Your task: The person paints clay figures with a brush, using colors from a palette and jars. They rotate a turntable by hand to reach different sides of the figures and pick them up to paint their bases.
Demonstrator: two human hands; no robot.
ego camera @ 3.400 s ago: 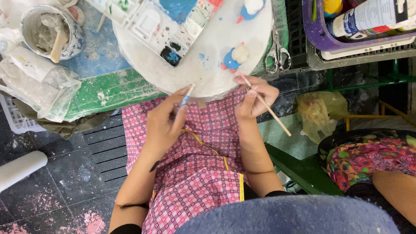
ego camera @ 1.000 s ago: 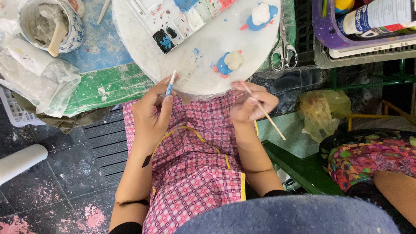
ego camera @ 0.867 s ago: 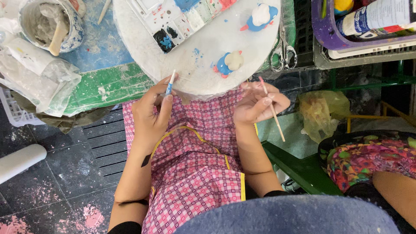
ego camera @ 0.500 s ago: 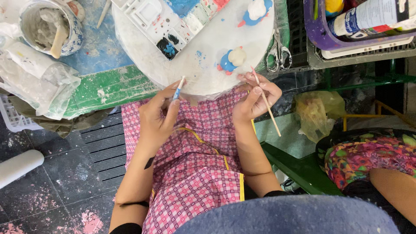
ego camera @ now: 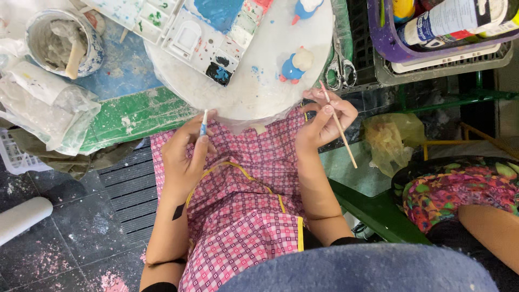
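Round board (ego camera: 259, 97) edge: both hands (ego camera: 184, 157) touching

— The small blue-and-white thing (ego camera: 203, 123) in the left hand (ego camera: 184, 157): what is it?
— Too small to tell; the fingers cover most of it.

— And the top edge?
— It cuts off the paint tray (ego camera: 189, 32), a second blue figure (ego camera: 305, 8) and the bottles in the purple basket (ego camera: 389, 43).

— The brush (ego camera: 339, 125)?
— Its tip hides behind the right hand (ego camera: 323, 120)'s fingers.

— The person at right?
— Only a flowered lap (ego camera: 459, 184) shows.
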